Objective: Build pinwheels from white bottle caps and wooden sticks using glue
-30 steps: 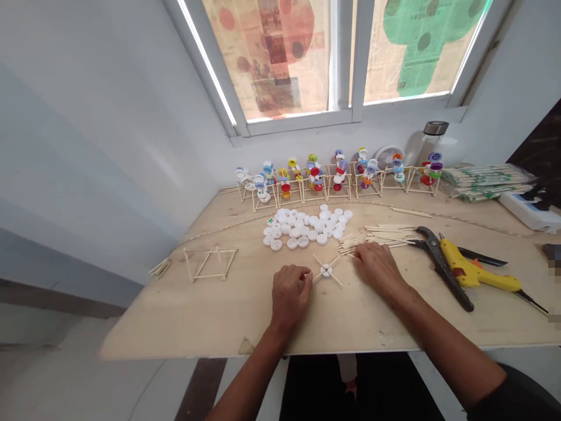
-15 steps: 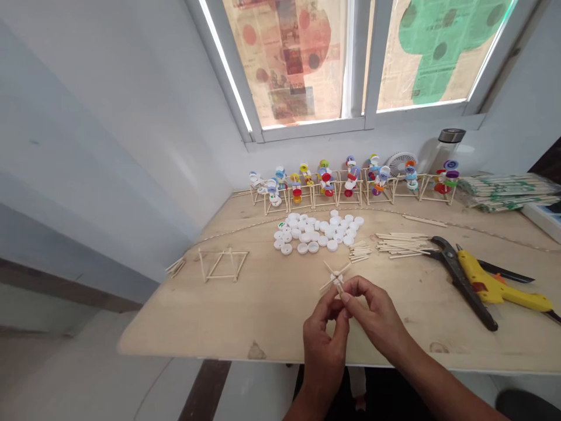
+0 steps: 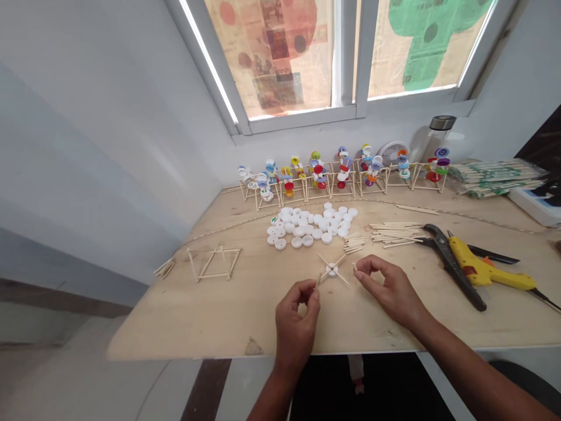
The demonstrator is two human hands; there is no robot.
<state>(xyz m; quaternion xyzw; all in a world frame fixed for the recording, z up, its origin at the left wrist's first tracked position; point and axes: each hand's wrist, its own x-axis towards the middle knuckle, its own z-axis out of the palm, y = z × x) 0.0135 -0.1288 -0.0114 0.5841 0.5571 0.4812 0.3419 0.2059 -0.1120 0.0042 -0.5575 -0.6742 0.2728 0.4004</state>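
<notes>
Between my two hands, a white bottle cap [image 3: 332, 273] lies on the table with thin wooden sticks crossed over it in an X. My left hand [image 3: 297, 318] pinches a short wooden stick [image 3: 318, 281] upright, just left of the cross. Over on the right, my right hand [image 3: 388, 286] holds another small stick piece [image 3: 355, 266] between thumb and forefinger, apart from the cross. A loose heap of white caps [image 3: 307, 225] spreads behind them. Short cut sticks [image 3: 354, 242] lie beside the heap.
Longer sticks [image 3: 394, 233], a black-handled tool [image 3: 458, 269] and a yellow glue gun [image 3: 491, 270] lie to the right. A square stick frame [image 3: 214, 275] stands left. Along the wall are colourful cap wheels on stick stands [image 3: 318, 184], a fan [image 3: 393, 155] and a bottle [image 3: 436, 140].
My hands were together in front of the cross; now they are apart, left hand to the left and right hand to the right, each with a stick piece. The view has shifted slightly.
</notes>
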